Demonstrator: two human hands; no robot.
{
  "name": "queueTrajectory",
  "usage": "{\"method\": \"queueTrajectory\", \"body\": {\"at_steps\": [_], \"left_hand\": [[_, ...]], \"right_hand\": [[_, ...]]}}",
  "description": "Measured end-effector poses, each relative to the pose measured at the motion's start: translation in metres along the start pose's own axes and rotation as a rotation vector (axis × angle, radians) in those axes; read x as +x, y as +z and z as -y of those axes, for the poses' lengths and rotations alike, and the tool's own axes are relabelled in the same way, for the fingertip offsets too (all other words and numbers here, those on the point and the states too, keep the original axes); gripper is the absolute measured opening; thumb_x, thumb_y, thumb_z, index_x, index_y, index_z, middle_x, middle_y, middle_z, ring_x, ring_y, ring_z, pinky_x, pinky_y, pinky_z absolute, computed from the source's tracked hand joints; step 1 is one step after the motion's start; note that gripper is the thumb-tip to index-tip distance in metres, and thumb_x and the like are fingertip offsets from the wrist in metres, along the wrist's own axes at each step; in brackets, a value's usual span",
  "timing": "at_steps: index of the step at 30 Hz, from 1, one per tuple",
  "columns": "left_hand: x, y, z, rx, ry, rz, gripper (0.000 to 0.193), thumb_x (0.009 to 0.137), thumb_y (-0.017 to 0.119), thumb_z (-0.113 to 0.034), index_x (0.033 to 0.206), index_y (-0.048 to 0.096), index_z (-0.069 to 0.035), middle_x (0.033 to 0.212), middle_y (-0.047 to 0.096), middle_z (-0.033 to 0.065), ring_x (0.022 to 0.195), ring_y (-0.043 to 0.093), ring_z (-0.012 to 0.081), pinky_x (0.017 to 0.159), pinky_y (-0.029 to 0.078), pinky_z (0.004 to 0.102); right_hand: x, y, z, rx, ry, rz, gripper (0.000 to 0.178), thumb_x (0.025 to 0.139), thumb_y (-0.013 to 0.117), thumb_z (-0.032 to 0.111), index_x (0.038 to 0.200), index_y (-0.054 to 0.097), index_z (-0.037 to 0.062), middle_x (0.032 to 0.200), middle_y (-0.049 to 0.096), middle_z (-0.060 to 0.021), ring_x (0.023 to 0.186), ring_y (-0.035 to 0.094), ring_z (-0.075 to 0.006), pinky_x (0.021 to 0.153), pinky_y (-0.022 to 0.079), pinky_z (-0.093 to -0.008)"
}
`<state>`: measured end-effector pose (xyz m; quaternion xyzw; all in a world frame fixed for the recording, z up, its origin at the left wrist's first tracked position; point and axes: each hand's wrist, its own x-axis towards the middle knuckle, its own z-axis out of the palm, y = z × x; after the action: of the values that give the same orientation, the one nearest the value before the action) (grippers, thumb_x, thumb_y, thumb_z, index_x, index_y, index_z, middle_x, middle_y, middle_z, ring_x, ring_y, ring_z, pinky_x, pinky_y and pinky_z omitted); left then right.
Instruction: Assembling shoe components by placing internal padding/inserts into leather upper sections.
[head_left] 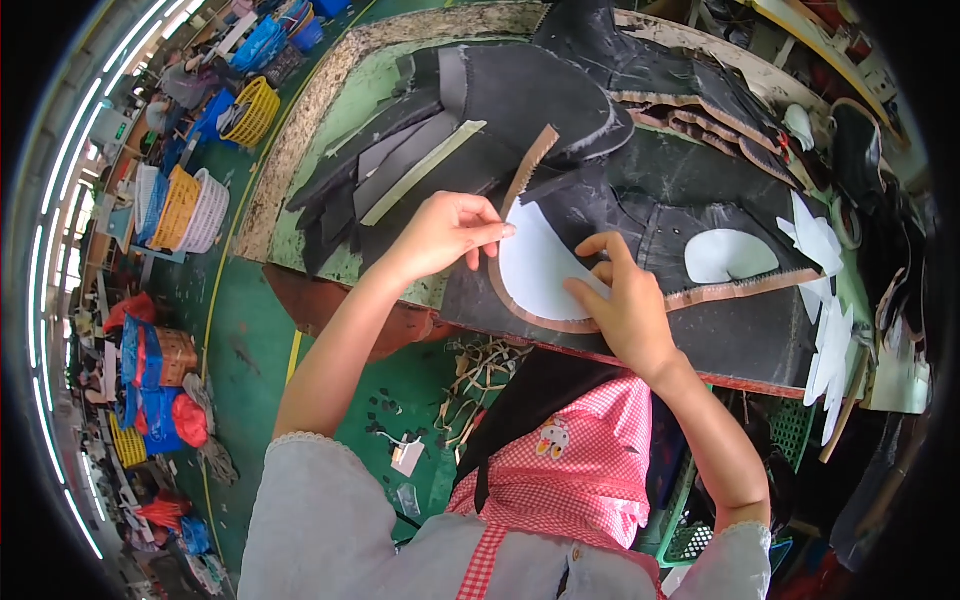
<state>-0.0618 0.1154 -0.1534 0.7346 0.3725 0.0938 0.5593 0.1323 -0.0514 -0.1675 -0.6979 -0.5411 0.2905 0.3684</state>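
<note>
A black boot-upper piece point(690, 275) lies on the near side of the table, its curved edge bordered by a brown strip point(735, 289). A white curved lining piece point(537, 265) rests inside the left curve of that edge. My left hand point(455, 235) pinches the lining piece's left edge beside the brown strip, thumb against forefinger. Over the right part of the lining piece is my right hand point(628, 308), fingers bent and apart, thumb touching the white surface. A second white rounded piece point(730, 256) lies on the black upper farther right.
Stacked black cut pieces point(420, 150) cover the table's left and back. More black uppers point(690, 90) with brown edges lie at the far right. White cut pieces point(825, 330) hang over the right edge. Baskets point(180, 208) stand across the green floor point(250, 330); a green crate point(690, 515) sits below.
</note>
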Motion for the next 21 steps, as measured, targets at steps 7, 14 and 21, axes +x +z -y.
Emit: {"method": "queueTrajectory", "body": {"at_steps": [7, 14, 21], "left_hand": [[0.004, 0.019, -0.006, 0.307, 0.028, -0.146, 0.022, 0.088, 0.072, -0.020, 0.077, 0.061, -0.004, 0.060, 0.062, 0.0029, 0.049, 0.059, 0.0119, 0.050, 0.044, 0.0269], [-0.002, 0.090, -0.065, 0.385, 0.584, -0.088, 0.024, 0.081, 0.077, -0.013, 0.078, 0.054, -0.006, 0.067, 0.057, 0.0047, 0.058, 0.059, 0.0211, 0.054, 0.048, 0.0338], [0.077, 0.183, -0.066, 1.003, 0.886, -0.277, 0.039, 0.085, 0.068, -0.030, 0.117, 0.068, -0.007, 0.120, 0.067, 0.0147, 0.112, 0.064, 0.0309, 0.092, 0.052, 0.0415]], "right_hand": [[-0.002, 0.002, 0.007, -0.544, -0.153, -0.104, 0.029, 0.078, 0.075, 0.023, 0.095, 0.055, 0.0103, 0.071, 0.066, -0.0087, 0.066, 0.067, -0.0299, 0.058, 0.052, -0.0420], [-0.063, 0.018, -0.013, -0.620, -0.480, 0.067, 0.075, 0.086, 0.065, 0.049, 0.130, 0.050, -0.0092, 0.135, 0.052, -0.0265, 0.141, 0.033, -0.0364, 0.117, 0.026, -0.0494], [-0.077, -0.018, -0.021, 0.071, -0.494, -0.070, 0.021, 0.081, 0.070, 0.008, 0.101, 0.068, 0.0031, 0.102, 0.069, -0.0150, 0.093, 0.067, -0.0327, 0.084, 0.053, -0.0426]]}}
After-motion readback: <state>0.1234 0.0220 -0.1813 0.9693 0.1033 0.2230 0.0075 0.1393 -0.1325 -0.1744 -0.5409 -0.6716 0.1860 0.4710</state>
